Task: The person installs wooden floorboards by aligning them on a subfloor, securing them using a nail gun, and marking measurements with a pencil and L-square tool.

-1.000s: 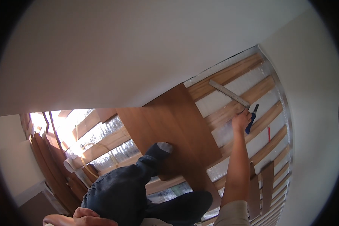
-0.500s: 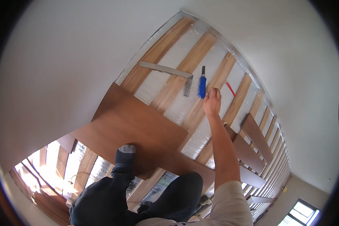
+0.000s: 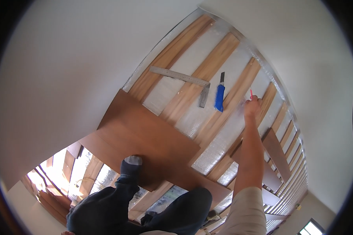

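My right hand [image 3: 253, 106] reaches out over the floor frame, its fingers closed round the lower end of a thin red pencil [image 3: 251, 93]. To its left a blue utility knife [image 3: 219, 98] lies with its blade out, beside a wooden batten. Farther left, a metal try square [image 3: 180, 75] rests across the battens and the silvery sheet. Of my left hand [image 3: 68, 233] only a skin-coloured sliver shows at the bottom edge, so its fingers are hidden.
Brown floor boards [image 3: 145, 133] lie under my socked foot [image 3: 131, 164]. Wooden battens [image 3: 202, 74] run over silvery foil sheeting. Loose board pieces [image 3: 276, 154] lie on the battens at right. White walls [image 3: 78, 70] bound both sides.
My right hand has moved right, from beside the utility knife to the red pencil, and has taken hold of it. The view has shifted slightly.
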`<action>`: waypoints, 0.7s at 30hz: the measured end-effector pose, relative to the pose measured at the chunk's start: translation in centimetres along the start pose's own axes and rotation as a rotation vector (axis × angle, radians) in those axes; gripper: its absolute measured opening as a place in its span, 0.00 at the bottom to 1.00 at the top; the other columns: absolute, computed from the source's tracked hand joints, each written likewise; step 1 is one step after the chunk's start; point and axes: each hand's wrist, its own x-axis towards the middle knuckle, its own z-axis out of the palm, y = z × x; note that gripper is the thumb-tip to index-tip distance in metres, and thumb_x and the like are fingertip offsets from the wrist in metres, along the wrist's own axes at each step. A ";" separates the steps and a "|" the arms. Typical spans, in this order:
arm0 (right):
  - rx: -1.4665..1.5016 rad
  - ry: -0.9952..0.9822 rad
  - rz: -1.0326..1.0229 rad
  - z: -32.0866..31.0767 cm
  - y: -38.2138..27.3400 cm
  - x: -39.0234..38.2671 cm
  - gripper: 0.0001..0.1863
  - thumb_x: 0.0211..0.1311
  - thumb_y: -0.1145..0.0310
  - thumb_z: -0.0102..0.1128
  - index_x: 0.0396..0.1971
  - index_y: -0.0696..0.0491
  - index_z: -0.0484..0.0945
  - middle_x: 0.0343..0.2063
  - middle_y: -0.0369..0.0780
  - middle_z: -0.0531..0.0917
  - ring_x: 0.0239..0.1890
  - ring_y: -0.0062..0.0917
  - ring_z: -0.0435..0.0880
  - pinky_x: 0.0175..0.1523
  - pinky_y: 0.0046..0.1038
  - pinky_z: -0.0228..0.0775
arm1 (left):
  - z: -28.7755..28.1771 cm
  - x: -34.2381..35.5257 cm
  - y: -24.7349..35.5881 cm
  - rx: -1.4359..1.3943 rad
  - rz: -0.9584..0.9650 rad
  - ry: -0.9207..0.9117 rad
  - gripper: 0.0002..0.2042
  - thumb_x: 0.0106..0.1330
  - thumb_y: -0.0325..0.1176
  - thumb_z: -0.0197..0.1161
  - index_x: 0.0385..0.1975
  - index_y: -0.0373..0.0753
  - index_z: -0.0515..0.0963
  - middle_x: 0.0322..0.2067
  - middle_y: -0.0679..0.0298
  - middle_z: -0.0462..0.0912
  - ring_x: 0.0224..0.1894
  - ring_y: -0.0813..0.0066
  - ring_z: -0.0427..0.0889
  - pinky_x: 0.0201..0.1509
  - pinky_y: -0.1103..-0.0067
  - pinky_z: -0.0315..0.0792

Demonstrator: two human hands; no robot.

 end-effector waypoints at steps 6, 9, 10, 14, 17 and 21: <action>0.558 -0.042 -0.328 -3.3 -16.2 -8.2 0.25 0.70 0.56 0.65 0.62 0.51 0.74 0.57 0.49 0.83 0.50 0.50 0.90 0.52 0.49 0.84 | 2.2 3.0 1.3 0.016 0.029 0.116 0.08 0.71 0.31 0.61 0.29 0.36 0.82 0.31 0.56 0.87 0.35 0.55 0.85 0.43 0.59 0.78; 0.543 -0.359 -0.276 -7.0 -20.8 -11.4 0.44 0.70 0.51 0.69 0.75 0.57 0.59 0.59 0.58 0.81 0.54 0.54 0.88 0.59 0.49 0.83 | 2.4 3.4 1.7 0.003 0.079 0.122 0.08 0.71 0.31 0.62 0.31 0.36 0.83 0.32 0.56 0.88 0.36 0.54 0.86 0.43 0.60 0.79; 0.550 -0.341 -0.242 -6.7 -20.8 -11.8 0.41 0.68 0.53 0.69 0.72 0.58 0.62 0.55 0.58 0.83 0.52 0.54 0.88 0.57 0.49 0.83 | 2.3 3.6 1.6 -0.023 0.092 0.094 0.07 0.70 0.31 0.63 0.32 0.37 0.83 0.33 0.56 0.89 0.36 0.53 0.87 0.44 0.59 0.80; 0.705 -0.132 -0.102 -5.4 -15.4 -13.1 0.29 0.64 0.60 0.70 0.59 0.61 0.74 0.42 0.55 0.89 0.46 0.51 0.90 0.51 0.46 0.83 | 2.5 5.5 0.6 -0.248 0.214 -0.012 0.04 0.67 0.29 0.65 0.34 0.37 0.84 0.32 0.56 0.89 0.36 0.54 0.88 0.42 0.62 0.81; 0.998 -0.223 -0.033 -10.4 -11.5 -18.6 0.19 0.63 0.60 0.72 0.39 0.61 0.79 0.30 0.49 0.86 0.32 0.39 0.87 0.41 0.40 0.79 | 3.5 5.5 -0.2 -0.455 0.371 0.060 0.03 0.64 0.28 0.67 0.32 0.36 0.85 0.32 0.55 0.89 0.33 0.57 0.88 0.36 0.67 0.81; 1.362 -0.182 0.157 -15.2 -3.3 -30.6 0.14 0.69 0.72 0.71 0.52 0.57 0.83 0.36 0.33 0.84 0.33 0.12 0.76 0.38 0.22 0.71 | 6.5 7.4 -0.6 -0.754 0.475 0.033 0.04 0.58 0.27 0.69 0.28 0.34 0.88 0.31 0.53 0.89 0.30 0.60 0.86 0.34 0.68 0.82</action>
